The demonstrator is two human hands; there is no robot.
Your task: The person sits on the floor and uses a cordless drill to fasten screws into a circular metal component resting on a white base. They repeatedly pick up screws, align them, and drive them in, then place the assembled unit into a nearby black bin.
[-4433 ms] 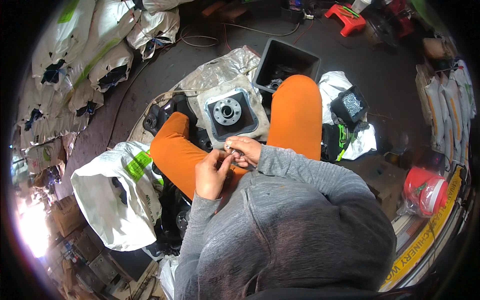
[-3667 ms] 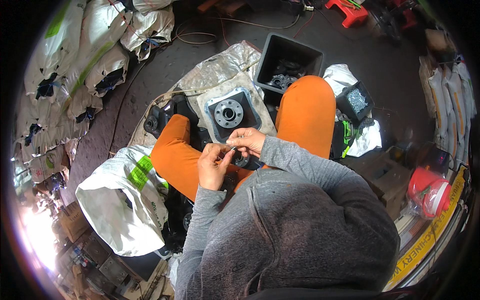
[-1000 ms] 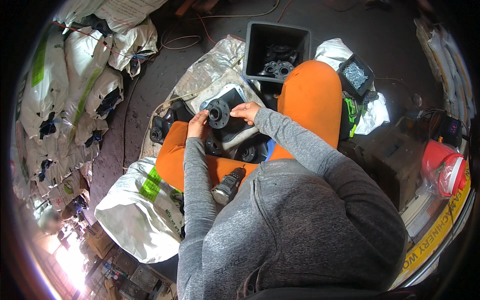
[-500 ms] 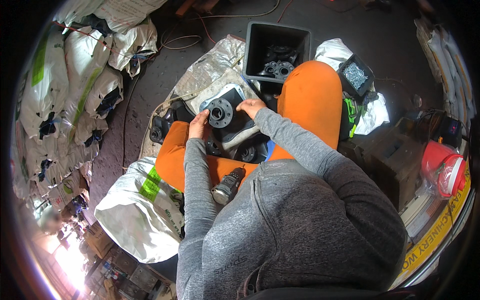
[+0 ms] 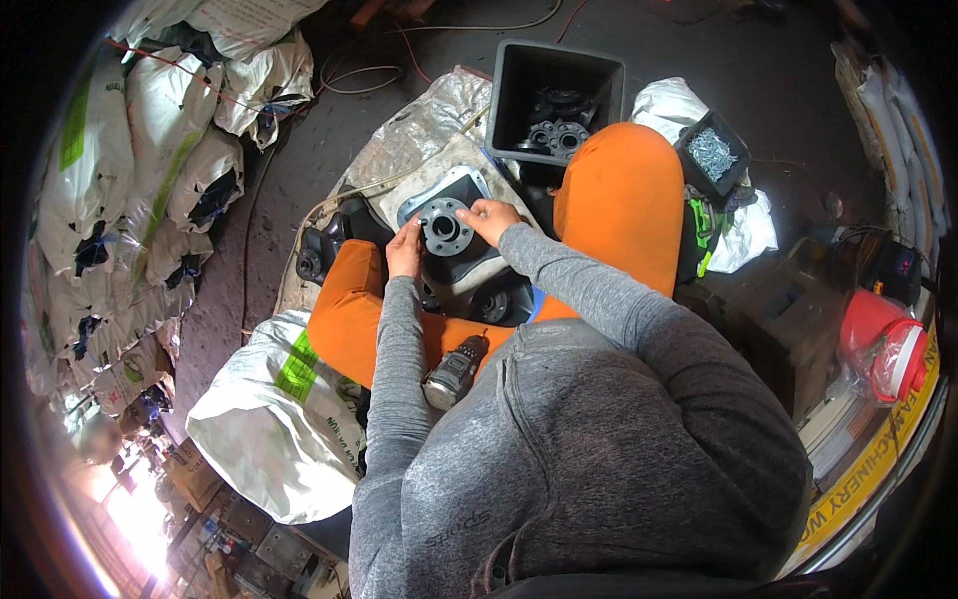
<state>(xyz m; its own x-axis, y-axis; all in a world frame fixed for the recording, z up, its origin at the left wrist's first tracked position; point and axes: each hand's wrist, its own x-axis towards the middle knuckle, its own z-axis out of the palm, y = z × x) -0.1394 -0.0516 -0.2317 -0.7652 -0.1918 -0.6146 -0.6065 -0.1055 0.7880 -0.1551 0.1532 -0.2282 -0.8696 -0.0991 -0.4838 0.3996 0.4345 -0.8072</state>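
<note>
A round dark grey flange with a central hole and a ring of smaller holes is between my hands, over a black part with a pale metal rim. My left hand is closed at its left edge, fingertips against the rim. From the upper right, my right hand pinches the flange's edge, its fingertips over the face. Whether either hand also has a small fastener is too small to tell. Between my legs, nearer to me, lies another black round part. A cordless drill rests by my lap.
Ahead stands a black bin with several similar flanges inside. To the right is a small dark tray of silver screws. White sacks are piled on the left; an open white sack lies beside my left leg.
My right hand has moved left onto the flange from beside it. The flange has shifted slightly right and its face catches more light. My left hand has moved slightly right with it.
</note>
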